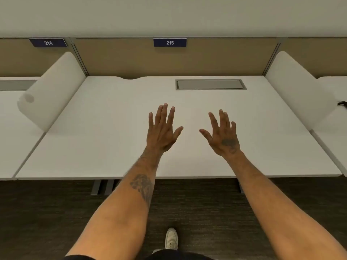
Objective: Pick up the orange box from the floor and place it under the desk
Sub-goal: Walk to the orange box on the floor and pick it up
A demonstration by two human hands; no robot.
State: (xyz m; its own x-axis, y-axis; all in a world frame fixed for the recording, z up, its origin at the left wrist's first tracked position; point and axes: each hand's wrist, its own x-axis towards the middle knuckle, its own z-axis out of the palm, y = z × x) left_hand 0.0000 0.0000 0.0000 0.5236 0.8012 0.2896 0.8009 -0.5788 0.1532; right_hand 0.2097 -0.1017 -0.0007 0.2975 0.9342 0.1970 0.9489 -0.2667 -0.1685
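Left hand (pixel 161 131) and right hand (pixel 222 134) held out over white desk (pixel 97 147), backs up, fingers spread, holding nothing; probably a neutral pose, as neither reaches for anything. Orange box not in view, look unknown. Dark carpet (pixel 47 212) at 6 o'clock; grey desk legs (pixel 102 186) at 7 o'clock

Desk (pixel 112 147) hides the floor (pixel 47 212) beneath it.

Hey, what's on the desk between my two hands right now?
Nothing. In the head view, the stretch between the left hand and right hand is bare white desk; both hands are open and empty.
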